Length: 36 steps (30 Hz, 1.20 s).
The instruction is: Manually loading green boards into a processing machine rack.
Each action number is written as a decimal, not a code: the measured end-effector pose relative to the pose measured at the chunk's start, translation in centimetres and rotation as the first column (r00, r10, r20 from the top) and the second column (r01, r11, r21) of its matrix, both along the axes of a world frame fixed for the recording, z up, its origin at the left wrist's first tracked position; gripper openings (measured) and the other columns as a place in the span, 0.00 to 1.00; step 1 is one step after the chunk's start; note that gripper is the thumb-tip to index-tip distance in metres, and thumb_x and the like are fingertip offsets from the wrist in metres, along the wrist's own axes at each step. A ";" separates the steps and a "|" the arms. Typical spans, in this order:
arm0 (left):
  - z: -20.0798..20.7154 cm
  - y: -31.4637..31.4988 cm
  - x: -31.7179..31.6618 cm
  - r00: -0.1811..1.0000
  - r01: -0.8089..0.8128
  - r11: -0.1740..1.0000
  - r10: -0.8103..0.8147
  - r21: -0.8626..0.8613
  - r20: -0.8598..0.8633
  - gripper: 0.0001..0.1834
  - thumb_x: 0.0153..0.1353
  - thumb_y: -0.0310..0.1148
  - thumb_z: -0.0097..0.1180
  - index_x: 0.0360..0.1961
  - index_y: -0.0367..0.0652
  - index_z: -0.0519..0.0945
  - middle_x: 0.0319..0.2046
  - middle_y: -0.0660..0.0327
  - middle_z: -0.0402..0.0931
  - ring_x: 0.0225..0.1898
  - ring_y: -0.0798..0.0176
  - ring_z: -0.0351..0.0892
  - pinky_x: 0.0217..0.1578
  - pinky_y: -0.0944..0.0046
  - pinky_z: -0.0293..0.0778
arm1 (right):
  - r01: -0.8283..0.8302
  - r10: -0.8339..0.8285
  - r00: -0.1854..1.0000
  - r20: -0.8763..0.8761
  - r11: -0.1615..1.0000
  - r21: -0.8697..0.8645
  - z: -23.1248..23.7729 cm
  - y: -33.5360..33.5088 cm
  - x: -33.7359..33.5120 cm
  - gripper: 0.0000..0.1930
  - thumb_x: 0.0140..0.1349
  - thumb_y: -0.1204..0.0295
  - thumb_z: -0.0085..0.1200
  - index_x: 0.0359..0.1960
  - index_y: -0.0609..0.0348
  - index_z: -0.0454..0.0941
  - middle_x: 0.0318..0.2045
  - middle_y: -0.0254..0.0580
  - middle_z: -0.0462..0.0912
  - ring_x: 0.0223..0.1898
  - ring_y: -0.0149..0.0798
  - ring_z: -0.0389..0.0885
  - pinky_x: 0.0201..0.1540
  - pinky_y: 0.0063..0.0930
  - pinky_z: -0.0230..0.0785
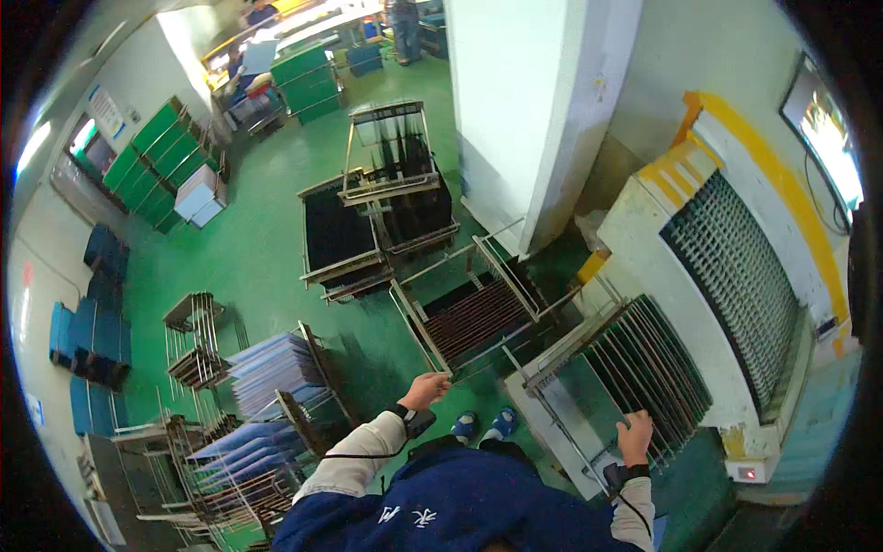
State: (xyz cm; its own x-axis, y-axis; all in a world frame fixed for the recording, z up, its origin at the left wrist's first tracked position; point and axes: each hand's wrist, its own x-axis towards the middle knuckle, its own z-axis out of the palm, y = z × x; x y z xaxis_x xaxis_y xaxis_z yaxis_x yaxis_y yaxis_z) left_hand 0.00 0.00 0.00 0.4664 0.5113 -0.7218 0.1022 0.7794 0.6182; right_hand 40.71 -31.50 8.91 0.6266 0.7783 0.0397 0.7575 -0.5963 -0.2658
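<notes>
My left hand (426,391) is out in front of my body, fingers curled together beside the near corner of a low metal rack (449,322). Whatever it may grip is too small or see-through to make out. On the right, my right hand (635,437) closes on the near edge of a clear greenish glass sheet (589,394). That sheet leans at the left end of a slotted metal rack (552,419), beside a row of dark upright panels (648,368).
A white machine (635,225) with a grid of rollers (736,276) stands at right, near a white pillar (506,101). Racks of bluish sheets (276,377) stand at left. Ahead is a cart with black panels (340,225); green crates (166,156) line the back left.
</notes>
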 end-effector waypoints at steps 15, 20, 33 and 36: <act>3.2 -0.1 2.8 0.938 0.318 0.923 -0.339 0.217 0.068 0.19 0.58 0.41 0.52 0.42 0.36 0.74 0.34 0.59 0.76 0.34 0.66 0.74 0.36 0.66 0.72 | -0.024 0.006 0.986 0.164 0.994 0.104 11.1 -0.4 -0.4 0.11 0.47 0.69 0.55 0.22 0.65 0.69 0.25 0.52 0.71 0.32 0.54 0.71 0.33 0.44 0.63; 3.1 -1.2 6.4 0.820 0.494 0.777 -0.565 0.391 0.088 0.20 0.61 0.43 0.50 0.47 0.38 0.73 0.42 0.60 0.74 0.43 0.66 0.74 0.40 0.66 0.72 | -0.019 -0.015 0.971 0.237 0.990 0.139 22.3 -0.1 -1.3 0.11 0.47 0.71 0.56 0.21 0.66 0.69 0.21 0.48 0.71 0.24 0.51 0.69 0.27 0.38 0.60; 12.0 -9.0 22.0 0.564 0.633 0.679 -0.734 0.373 0.379 0.33 0.58 0.52 0.52 0.52 0.31 0.68 0.47 0.58 0.71 0.46 0.65 0.69 0.46 0.67 0.64 | 0.758 0.120 0.417 -0.901 0.501 0.417 22.2 -3.6 3.8 0.10 0.57 0.75 0.51 0.40 0.66 0.76 0.33 0.39 0.80 0.32 0.31 0.77 0.35 0.24 0.70; 12.2 -9.6 24.6 0.654 0.625 0.763 -0.626 0.162 0.424 0.23 0.62 0.43 0.50 0.49 0.32 0.70 0.44 0.58 0.74 0.46 0.64 0.73 0.46 0.65 0.70 | 0.781 0.199 0.303 -0.932 0.508 0.363 20.3 -4.4 6.8 0.12 0.58 0.73 0.50 0.42 0.65 0.75 0.36 0.40 0.79 0.32 0.33 0.78 0.37 0.25 0.70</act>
